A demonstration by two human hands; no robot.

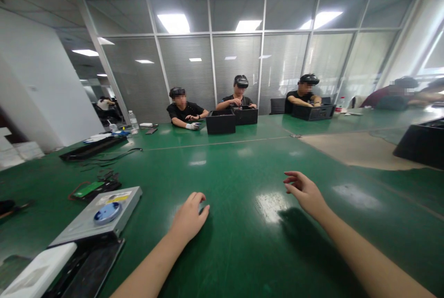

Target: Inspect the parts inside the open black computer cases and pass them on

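My left hand is over the green table, fingers loosely curled and thumb apart, with nothing in it. My right hand is raised above the tabletop and casts a shadow. Its fingers and thumb are apart, and it holds nothing. To the left of my left hand lies a silver optical drive, with a round blue object on top. Beside the drive's near end are a white flat object and a black panel. Behind the drive sits a small device with a green circuit board.
Across the table, several people wearing headsets sit by black computer cases. Another black case stands at the right, near a tan sheet. A long black part, cables and a plastic bottle lie or stand at the far left.
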